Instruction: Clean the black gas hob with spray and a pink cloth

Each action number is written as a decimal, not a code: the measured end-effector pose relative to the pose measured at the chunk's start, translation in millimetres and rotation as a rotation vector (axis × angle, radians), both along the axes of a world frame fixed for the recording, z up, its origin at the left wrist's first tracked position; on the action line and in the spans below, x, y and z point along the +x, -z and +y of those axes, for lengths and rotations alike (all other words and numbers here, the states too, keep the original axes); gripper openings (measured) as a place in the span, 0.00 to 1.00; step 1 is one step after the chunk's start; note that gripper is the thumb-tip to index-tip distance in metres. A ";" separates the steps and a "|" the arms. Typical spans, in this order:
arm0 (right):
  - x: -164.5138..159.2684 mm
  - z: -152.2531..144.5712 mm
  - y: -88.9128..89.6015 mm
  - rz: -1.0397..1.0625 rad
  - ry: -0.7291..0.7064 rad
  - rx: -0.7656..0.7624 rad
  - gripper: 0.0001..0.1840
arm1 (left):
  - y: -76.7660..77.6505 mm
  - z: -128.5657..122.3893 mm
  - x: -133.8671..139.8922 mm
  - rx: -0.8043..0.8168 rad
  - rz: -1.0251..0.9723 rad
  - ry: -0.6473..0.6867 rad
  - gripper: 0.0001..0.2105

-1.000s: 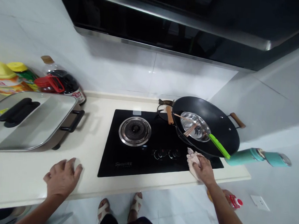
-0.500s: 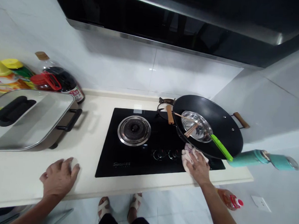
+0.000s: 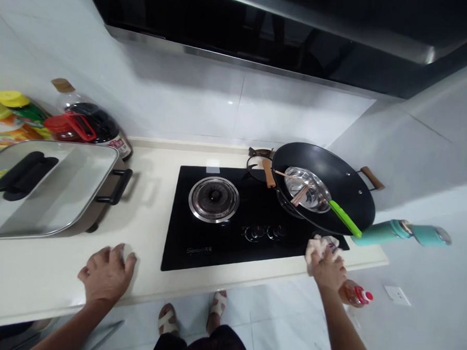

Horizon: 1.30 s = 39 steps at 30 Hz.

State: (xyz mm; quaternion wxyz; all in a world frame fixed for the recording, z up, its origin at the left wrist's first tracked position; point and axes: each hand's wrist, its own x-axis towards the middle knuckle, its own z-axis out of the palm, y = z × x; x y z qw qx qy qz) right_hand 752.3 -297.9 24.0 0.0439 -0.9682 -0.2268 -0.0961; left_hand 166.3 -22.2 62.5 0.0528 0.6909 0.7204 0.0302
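My right hand (image 3: 329, 271) presses a crumpled pale cloth (image 3: 316, 247) at the front right edge of the black glass cooktop (image 3: 224, 245). Its fingers are bent over the cloth. Just behind it a black wok (image 3: 332, 162) sits tilted over the right burner. Inside the wok lie a shiny metal bowl (image 3: 317, 199), several wooden chopsticks (image 3: 300, 195) and a utensil with a bright green handle (image 3: 344, 218). My left hand (image 3: 108, 275) rests on the cream countertop (image 3: 147, 243), left of the cooktop, fingers spread and slightly bent, holding nothing.
A wide electric pan (image 3: 79, 208) with a glass lid stands at the left, its black handle jutting out. Behind it are a dark sauce bottle (image 3: 97, 118) and yellow-capped bottles. Turquoise containers (image 3: 383, 232) stand right of the wok. A red-capped bottle (image 3: 355, 295) is lower down. A range hood (image 3: 240, 45) hangs above.
My right hand has slid the cloth rightward along the cooktop's front, out from beside the knobs to the corner. My left hand stays on the counter. The view has shifted slightly.
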 end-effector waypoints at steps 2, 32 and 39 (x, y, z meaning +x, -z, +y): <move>-50.9 8.0 5.0 0.018 -0.046 0.075 0.42 | 0.2 -1.6 0.8 0.011 -0.007 0.022 0.28; -300.6 175.2 -37.9 0.285 -0.485 0.271 0.33 | 16.5 -11.6 -24.9 0.129 -0.322 0.098 0.16; -374.4 207.0 -20.7 0.307 -0.689 0.208 0.32 | 16.9 -13.0 -23.9 0.156 -0.355 0.097 0.16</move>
